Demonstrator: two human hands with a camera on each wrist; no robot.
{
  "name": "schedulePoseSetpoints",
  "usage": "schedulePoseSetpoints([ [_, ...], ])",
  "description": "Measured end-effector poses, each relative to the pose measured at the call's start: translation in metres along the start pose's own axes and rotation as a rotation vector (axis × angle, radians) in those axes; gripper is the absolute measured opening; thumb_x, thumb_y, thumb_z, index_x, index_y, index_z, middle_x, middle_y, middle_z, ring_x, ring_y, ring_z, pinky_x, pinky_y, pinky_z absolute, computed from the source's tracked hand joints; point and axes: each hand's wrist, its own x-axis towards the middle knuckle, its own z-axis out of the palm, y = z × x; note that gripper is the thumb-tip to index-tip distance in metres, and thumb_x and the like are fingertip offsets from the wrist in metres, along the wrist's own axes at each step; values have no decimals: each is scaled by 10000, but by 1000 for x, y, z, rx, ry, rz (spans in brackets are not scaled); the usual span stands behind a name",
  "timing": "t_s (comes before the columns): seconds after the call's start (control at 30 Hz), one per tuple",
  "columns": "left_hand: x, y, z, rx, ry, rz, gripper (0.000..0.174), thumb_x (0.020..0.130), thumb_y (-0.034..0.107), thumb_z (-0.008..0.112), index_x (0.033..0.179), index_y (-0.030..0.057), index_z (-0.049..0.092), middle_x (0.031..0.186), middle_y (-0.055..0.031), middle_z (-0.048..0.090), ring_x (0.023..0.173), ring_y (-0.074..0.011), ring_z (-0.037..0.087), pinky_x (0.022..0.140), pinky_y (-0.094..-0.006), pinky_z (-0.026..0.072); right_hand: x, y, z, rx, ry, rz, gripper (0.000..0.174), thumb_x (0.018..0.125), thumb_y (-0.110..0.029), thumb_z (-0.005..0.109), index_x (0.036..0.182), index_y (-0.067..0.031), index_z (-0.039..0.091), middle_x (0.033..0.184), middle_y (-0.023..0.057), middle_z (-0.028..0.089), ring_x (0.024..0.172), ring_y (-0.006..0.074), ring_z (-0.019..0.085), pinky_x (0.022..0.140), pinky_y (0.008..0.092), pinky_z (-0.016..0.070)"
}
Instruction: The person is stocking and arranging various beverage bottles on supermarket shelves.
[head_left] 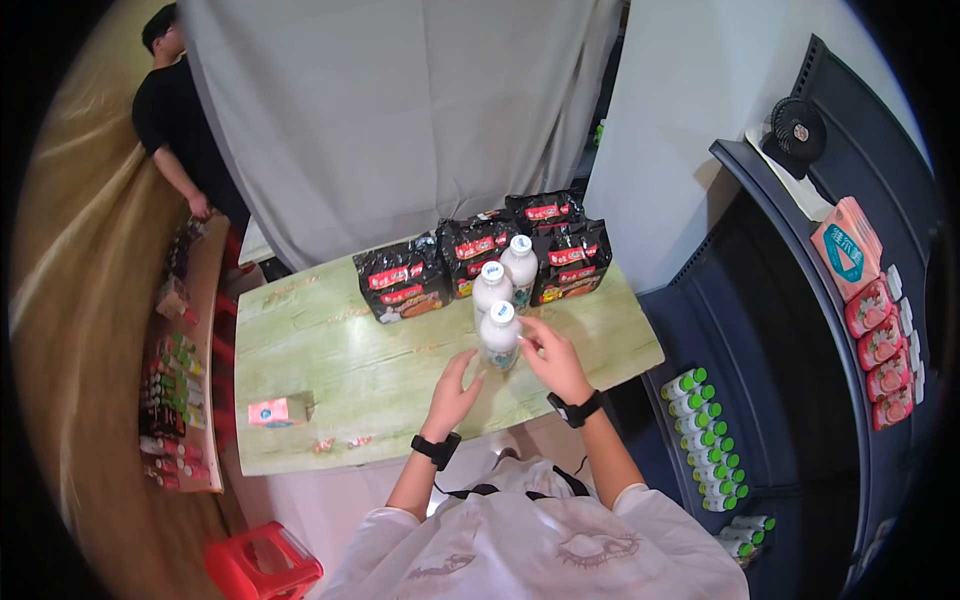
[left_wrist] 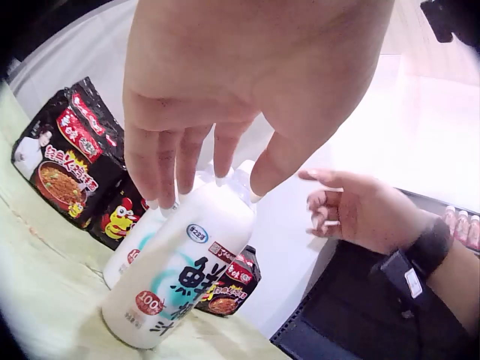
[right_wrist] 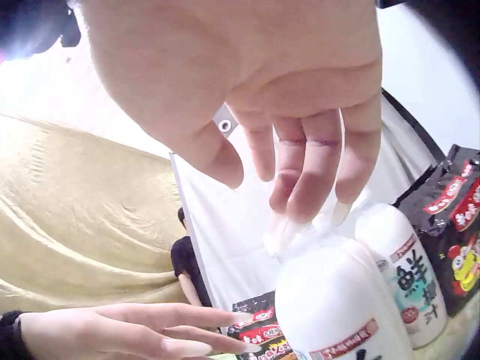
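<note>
Three white plastic bottles with white caps stand upright in a short row on the table, the nearest between my two hands. My left hand is at the near left of that front bottle, its fingers loosely extended. In the left wrist view its fingertips overlap the bottle's upper end. My right hand is on the other side, fingertips at the bottle's shoulder and thumb held away from it. In the right wrist view the fingers bend gently over the top of the bottle. Neither hand wraps around it.
Several black noodle packs stand behind the bottles on the green table. A small pink box lies at the left. Shelves with green-capped bottles rise at right. A red stool and a person are at left.
</note>
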Motion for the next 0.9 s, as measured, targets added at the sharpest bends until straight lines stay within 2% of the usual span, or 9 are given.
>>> schedulePoseSetpoints([
  [0.13,40,-2,13,30,21,93,610,831,112,705,1381,2,465,1346,-222,519,1260,-379,504,1073,-418,400,27,-9,17,-33,-8,-61,349,925,-165,622,1256,-62,583,982,153,679,786,303,670,690,391,533],
  [0.17,48,-2,17,29,30,117,631,813,104,717,1379,-4,461,1346,-224,517,1265,-383,497,1077,-422,396,31,-3,22,-48,-42,-27,299,935,-187,603,1211,-74,613,1026,154,683,829,341,675,710,424,536],
  [0.27,65,-10,29,27,49,126,656,781,91,735,1369,-11,463,1332,-223,521,1260,-392,491,1078,-431,391,37,7,34,-93,-14,-127,261,935,-208,599,1164,-88,640,1052,156,683,870,360,676,734,436,542],
  [0.3,70,-11,31,27,54,117,658,774,88,737,1365,-12,465,1325,-222,524,1255,-395,492,1076,-435,392,39,7,36,-59,19,-109,228,930,-214,607,1116,-95,661,1064,149,688,907,362,677,755,435,547],
  [0.4,78,-13,34,13,37,160,653,769,108,756,1342,-9,464,1296,-198,525,1224,-363,515,1035,-419,420,46,7,36,-8,21,-53,247,920,-254,643,1109,-97,667,1000,151,706,876,354,689,732,432,551],
  [0.5,79,-8,39,-3,87,156,670,731,78,779,1326,-3,484,1280,-210,534,1216,-390,511,1042,-431,416,51,4,34,-67,11,39,281,901,-304,684,1098,-103,674,915,157,715,829,352,699,690,428,551],
  [0.6,81,-11,40,30,90,151,711,701,90,812,1323,-1,480,1280,-205,532,1212,-386,515,1029,-430,427,54,6,34,-26,55,0,314,886,-330,710,1100,-104,675,870,162,716,801,353,702,660,421,550],
  [0.9,83,-21,41,-7,44,108,785,670,120,843,1339,10,447,1287,-197,518,1208,-374,529,1001,-424,449,49,19,42,-71,-11,97,414,860,-376,700,1212,-183,601,865,173,708,821,394,687,665,477,541],
])
